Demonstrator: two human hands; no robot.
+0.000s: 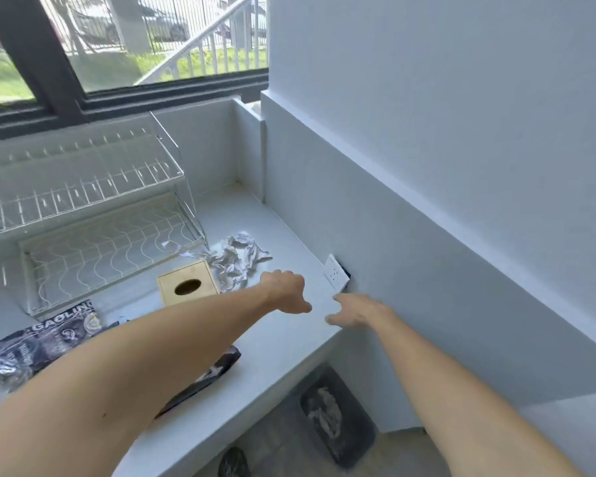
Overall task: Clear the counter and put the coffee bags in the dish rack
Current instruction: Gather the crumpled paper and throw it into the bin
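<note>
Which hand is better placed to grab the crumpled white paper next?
Left. The left hand hovers right beside the crumpled white paper, while the right hand sits farther off near the white wall socket.

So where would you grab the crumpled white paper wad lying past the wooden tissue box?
Pinch the crumpled white paper wad from above at its raised middle folds. It sprawls loose and flat on the white counter, so the edges would just unfold. The left hand is nearest, closed and apparently empty; come in from the right, clear of the wooden tissue box and wire dish rack.
</note>
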